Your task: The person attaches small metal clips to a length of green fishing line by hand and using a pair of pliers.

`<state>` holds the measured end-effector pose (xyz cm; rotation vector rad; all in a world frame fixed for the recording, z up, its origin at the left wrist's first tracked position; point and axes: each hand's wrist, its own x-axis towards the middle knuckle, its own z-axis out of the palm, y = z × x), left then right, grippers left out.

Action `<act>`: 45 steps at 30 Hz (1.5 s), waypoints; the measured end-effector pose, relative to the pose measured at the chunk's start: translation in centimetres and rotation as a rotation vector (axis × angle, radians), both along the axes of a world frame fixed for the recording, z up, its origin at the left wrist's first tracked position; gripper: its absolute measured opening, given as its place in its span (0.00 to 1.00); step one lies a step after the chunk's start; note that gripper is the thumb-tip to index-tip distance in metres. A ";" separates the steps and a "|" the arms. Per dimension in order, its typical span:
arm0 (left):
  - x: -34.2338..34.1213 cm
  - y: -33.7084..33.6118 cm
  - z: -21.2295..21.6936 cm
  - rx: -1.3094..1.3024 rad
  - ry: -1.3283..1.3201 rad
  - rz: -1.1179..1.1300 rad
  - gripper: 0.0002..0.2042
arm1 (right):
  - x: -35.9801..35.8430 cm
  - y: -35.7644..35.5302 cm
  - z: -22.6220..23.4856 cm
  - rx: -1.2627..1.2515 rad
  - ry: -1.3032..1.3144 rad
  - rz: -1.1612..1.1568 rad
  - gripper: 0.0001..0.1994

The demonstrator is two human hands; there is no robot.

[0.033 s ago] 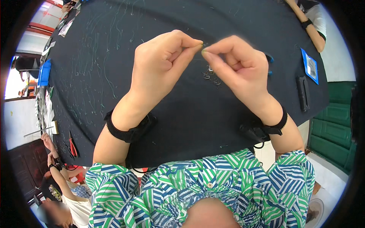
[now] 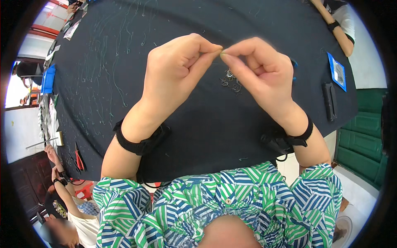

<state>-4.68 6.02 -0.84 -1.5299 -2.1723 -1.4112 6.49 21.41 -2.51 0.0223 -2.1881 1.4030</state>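
Both my hands are raised over the dark cloth, their fingertips nearly touching. My left hand [image 2: 173,68] is closed in a thumb-and-finger pinch. My right hand [image 2: 264,68] pinches just beside it, a trace of green at its fingertips. Whatever the two pinches hold is too thin or small to make out. Below the fingertips, partly behind my right thumb, lies a small pile of metal fish hooks [image 2: 230,82]. Several long green lines [image 2: 117,47], some with what look like small hooks at their ends, are spread on the cloth to the left.
Red-handled pliers [image 2: 80,160] lie at the table's left edge. At right are a black bar-shaped case [image 2: 329,101] and a blue packet [image 2: 337,71]. Something blue [image 2: 294,63] shows behind my right hand. A co-worker's arm [image 2: 341,38] rests far right; another person's hand [image 2: 52,153] is at left.
My fingertips have come slightly closer together, the left ones moving a little right and down, the right ones a little up. The things on the table stay put.
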 end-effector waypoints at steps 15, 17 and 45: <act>0.1 -0.2 -0.1 -0.093 0.059 -0.049 0.02 | -1.3 1.6 -1.4 -0.556 -0.236 0.208 0.06; 0.1 0.1 -0.3 0.014 -0.014 -0.017 0.04 | -1.4 1.4 -1.5 -0.649 -0.314 0.265 0.06; 0.2 0.0 -0.5 -0.018 0.017 -0.015 0.05 | -1.2 0.9 -1.2 -0.515 -0.278 0.187 0.05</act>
